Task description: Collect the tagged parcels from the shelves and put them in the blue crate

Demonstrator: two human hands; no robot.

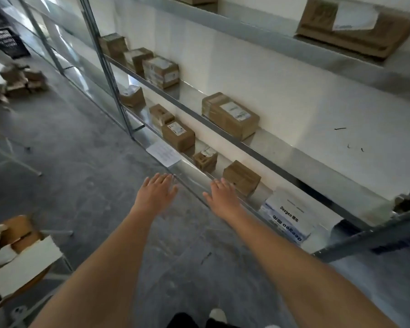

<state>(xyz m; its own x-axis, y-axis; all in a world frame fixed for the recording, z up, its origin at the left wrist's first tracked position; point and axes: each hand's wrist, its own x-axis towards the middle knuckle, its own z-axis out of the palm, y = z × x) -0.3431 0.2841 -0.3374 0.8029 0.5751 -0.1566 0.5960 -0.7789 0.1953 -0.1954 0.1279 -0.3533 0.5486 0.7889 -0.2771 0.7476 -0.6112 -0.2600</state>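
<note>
At the bottom shelf (192,171) edge, both hands are reaching empty, fingers straight. Right hand (223,196) is nearing the small brown parcel (242,177), just beyond, to the right; left hand (156,191) is farther off.

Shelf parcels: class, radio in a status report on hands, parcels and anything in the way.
Left hand open, empty. Right hand open, over the lower shelf edge. Nearest brown parcel untouched. Blue crate not in view. Path clear.
</note>
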